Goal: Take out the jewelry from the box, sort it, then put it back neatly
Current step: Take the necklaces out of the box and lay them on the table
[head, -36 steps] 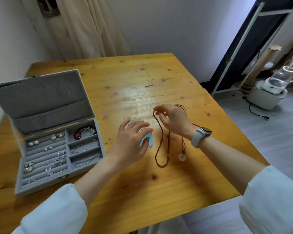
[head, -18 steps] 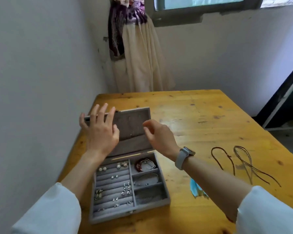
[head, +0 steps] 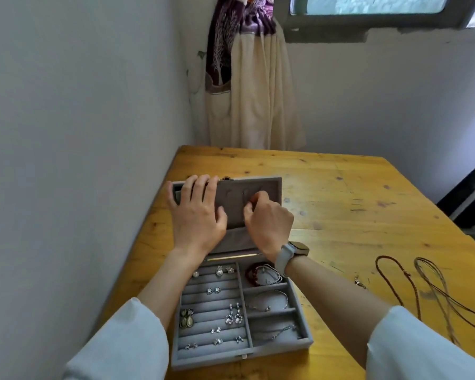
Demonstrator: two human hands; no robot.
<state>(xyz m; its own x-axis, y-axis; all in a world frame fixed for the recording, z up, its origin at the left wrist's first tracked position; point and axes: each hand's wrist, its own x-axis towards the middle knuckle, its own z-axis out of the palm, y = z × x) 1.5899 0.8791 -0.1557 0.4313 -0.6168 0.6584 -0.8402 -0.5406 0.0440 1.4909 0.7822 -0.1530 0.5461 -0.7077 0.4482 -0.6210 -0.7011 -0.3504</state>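
Your left hand (head: 196, 212) is flat against the raised lid (head: 236, 193) of the jewelry box (head: 231, 349), fingers straight and a little spread, tips over the lid's top edge. Just right of it, your right hand (head: 268, 220) is curled at the lid's inner lining, thumb and forefinger drawn together; can't tell whether they pinch anything. Below both wrists the box tray sits open: earrings (head: 232, 318) in the ring rows under your left forearm, a red bead bracelet (head: 254, 274) in the top compartment beside your watch (head: 291, 252), a bangle (head: 269, 298) and a chain (head: 281, 331) in the two compartments below. Well right of your right forearm, a brown cord necklace (head: 403, 283) and a grey cord necklace (head: 436, 286) lie on the wooden table (head: 340, 201).
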